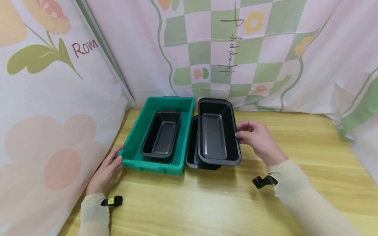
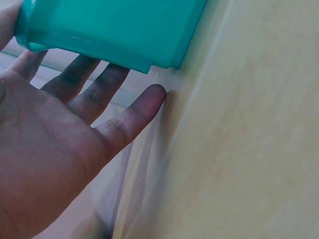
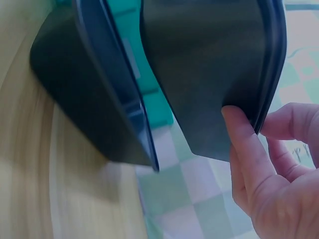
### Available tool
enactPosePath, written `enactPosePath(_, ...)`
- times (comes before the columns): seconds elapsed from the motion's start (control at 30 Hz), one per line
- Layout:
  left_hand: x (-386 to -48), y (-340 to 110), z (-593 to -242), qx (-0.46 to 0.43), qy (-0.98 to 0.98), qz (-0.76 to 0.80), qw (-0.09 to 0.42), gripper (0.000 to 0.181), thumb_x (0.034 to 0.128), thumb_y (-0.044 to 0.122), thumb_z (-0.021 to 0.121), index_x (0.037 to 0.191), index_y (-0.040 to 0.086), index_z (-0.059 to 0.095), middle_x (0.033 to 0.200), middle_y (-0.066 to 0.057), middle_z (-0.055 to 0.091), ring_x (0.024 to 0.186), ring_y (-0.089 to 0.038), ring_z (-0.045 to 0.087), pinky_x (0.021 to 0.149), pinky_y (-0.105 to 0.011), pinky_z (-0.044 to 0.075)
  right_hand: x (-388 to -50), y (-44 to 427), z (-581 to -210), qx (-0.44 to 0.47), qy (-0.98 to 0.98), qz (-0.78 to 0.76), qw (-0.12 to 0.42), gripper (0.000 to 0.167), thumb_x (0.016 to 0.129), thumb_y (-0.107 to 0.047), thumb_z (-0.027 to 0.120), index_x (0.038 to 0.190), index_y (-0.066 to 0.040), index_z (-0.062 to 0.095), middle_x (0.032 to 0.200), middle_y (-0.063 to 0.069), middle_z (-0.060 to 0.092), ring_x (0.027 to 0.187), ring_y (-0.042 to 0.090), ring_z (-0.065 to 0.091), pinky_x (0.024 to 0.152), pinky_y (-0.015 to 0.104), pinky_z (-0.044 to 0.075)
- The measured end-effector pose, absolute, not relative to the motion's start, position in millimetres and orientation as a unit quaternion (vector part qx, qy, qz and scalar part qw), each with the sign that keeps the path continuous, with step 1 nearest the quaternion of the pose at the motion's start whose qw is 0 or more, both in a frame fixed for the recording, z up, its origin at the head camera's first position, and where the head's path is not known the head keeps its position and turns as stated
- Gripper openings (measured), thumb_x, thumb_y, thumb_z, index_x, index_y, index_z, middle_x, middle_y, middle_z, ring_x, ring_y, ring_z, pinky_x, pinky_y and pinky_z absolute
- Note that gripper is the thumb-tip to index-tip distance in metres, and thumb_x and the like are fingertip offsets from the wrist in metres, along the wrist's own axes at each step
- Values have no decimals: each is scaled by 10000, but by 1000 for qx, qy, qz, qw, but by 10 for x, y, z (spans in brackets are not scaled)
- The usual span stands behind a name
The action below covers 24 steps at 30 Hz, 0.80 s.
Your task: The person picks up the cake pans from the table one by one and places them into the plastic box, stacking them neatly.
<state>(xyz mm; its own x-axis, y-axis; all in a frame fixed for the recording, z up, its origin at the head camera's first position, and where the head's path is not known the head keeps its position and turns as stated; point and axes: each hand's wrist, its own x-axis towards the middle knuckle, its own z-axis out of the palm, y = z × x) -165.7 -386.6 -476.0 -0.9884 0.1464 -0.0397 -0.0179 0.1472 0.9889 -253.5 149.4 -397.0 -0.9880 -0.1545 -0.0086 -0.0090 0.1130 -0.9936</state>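
My right hand [image 1: 258, 141] pinches the right rim of a large black loaf pan [image 1: 214, 136], thumb on the rim and fingers against its outer wall in the right wrist view. That pan is raised above a second black pan [image 1: 193, 154], which it partly covers. A green tray [image 1: 156, 165] stands to their left with a smaller black pan [image 1: 165, 137] inside. At the tray's near left corner, my left hand [image 1: 104, 172] touches the wall; its fingers [image 2: 99, 94] extend along the green side in the left wrist view.
A wooden tabletop [image 1: 177, 203] lies under everything. Patterned cloth [image 1: 221, 59] hangs behind the tray and pans, and another printed cloth [image 1: 53, 114] stands close along the left side. A black band with a small device sits on each wrist.
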Motion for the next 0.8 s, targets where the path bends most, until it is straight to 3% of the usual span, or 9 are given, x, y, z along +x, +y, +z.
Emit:
enactPosePath(0.27,-1655,-3851,-4750,50,752,654,66,550,1075,296,408,1579,209,209,1479,-125,278,1160,-72,476,939,-235,443,-2538,1215,-3869,-60,733,-674,68,276,849,84,605,1113,124,534,943,102,572,758,149,619,695,304,561)
enactPosePath(0.8,-1671,-3865,-4757,58,753,652,63,542,1078,274,402,1577,182,211,1467,-108,289,1171,-57,477,937,-229,444,-2633,534,-3791,-49,718,-690,77,197,863,79,623,1052,65,566,947,117,544,770,197,607,665,314,554)
